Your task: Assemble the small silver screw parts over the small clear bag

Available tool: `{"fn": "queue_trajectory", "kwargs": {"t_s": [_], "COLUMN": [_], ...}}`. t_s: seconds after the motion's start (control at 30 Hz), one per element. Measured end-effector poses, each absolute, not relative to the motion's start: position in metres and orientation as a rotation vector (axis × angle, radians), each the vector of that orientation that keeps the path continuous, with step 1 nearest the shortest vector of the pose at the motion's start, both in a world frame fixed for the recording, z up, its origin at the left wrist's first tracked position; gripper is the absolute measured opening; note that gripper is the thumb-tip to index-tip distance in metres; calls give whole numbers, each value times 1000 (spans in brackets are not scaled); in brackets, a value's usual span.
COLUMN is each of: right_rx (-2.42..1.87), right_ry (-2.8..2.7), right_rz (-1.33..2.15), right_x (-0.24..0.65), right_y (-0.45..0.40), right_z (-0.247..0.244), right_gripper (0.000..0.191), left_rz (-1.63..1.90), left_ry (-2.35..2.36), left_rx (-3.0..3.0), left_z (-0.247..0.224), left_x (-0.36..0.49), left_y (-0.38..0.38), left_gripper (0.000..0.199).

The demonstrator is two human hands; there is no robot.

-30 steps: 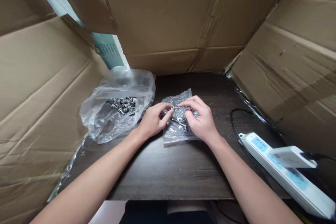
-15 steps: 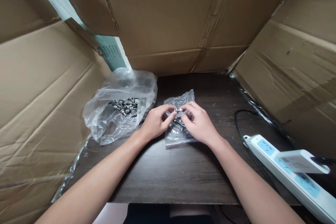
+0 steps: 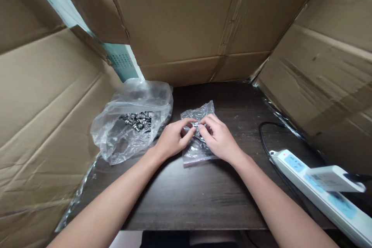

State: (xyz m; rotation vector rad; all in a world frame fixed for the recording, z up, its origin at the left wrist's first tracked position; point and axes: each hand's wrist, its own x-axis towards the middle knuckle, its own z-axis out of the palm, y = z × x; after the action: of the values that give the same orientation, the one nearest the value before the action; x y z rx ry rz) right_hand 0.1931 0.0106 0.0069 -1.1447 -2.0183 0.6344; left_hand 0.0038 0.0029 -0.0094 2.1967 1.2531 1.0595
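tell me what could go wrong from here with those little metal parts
The small metal part pinched between the fingertips of the left hand and right hand could slip and drop onto the small plastic bag beneath.

The left hand is close to the large clear bag; a bump might spill some metal fasteners.
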Motion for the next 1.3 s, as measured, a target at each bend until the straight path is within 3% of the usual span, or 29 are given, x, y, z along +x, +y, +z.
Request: {"fn": "queue_trajectory", "kwargs": {"t_s": [0.17,0.43,0.93,1.13,1.3], "right_rx": [-1161,-1156,-1093,-1337,-1169], "right_ry": [-2030,-2036,-2031,-2045,-1979], "right_rz": [630,637,537,510,513], "right_x": [193,195,198,199,202], "right_y": [12,13,9,11,10], "right_z": [4,2,9,6,10], "right_gripper": [18,19,19,23,23], "left_rz": [1039,1077,1097,1102,1099], "left_ry": [1217,1244,1302,1315,1318], "left_rx": [2165,2216,2189,2159,2161], "left_z": [-9,-11,-14,-13,-13], "left_x": [4,4,1,2,2], "left_y": [1,3,6,6,6], "left_gripper": [36,22,21,21,21]}}
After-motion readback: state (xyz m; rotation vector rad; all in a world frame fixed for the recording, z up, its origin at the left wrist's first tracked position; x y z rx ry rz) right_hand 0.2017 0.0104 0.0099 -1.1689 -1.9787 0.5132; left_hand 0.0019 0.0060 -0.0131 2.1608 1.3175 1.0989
